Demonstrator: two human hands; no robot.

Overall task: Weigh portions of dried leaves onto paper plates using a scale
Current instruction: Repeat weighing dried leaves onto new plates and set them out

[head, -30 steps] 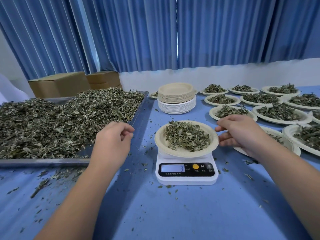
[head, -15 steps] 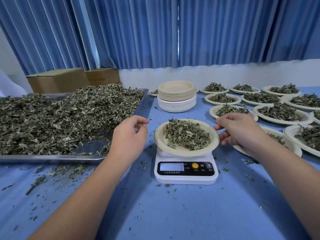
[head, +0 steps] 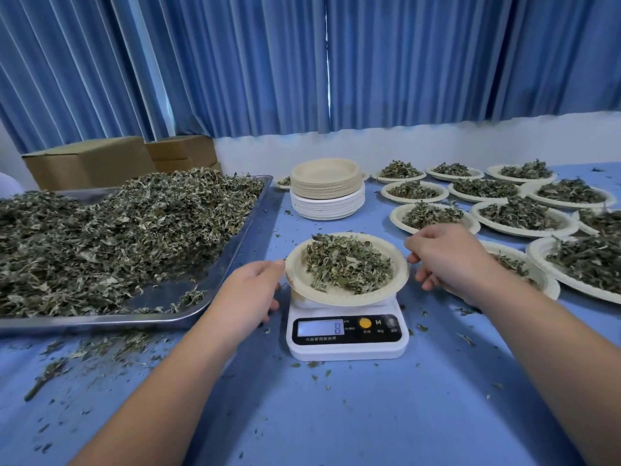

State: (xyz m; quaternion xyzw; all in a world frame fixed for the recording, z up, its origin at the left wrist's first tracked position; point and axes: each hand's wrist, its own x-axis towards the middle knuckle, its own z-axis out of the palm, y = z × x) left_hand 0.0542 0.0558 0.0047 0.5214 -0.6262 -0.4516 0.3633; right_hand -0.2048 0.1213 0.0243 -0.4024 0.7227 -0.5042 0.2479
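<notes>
A white digital scale (head: pixel 347 334) stands on the blue table, its display lit. On it sits a paper plate (head: pixel 299 280) with a mound of dried leaves (head: pixel 347 265), tilted slightly up at its near-left side. My left hand (head: pixel 250 294) grips the plate's left rim with thumb on top. My right hand (head: pixel 447 257) pinches the right rim. A large metal tray (head: pixel 215 280) heaped with dried leaves (head: pixel 111 237) lies to the left.
A stack of unused paper plates (head: pixel 327 190) stands behind the scale. Several filled plates (head: pixel 521 216) cover the right side of the table. Cardboard boxes (head: pixel 90 163) sit at back left by the blue curtains. Leaf crumbs are scattered over the table.
My left hand has moved right from above the tray's edge to the plate's left rim and taken hold of it. My right hand stays at the right rim.
</notes>
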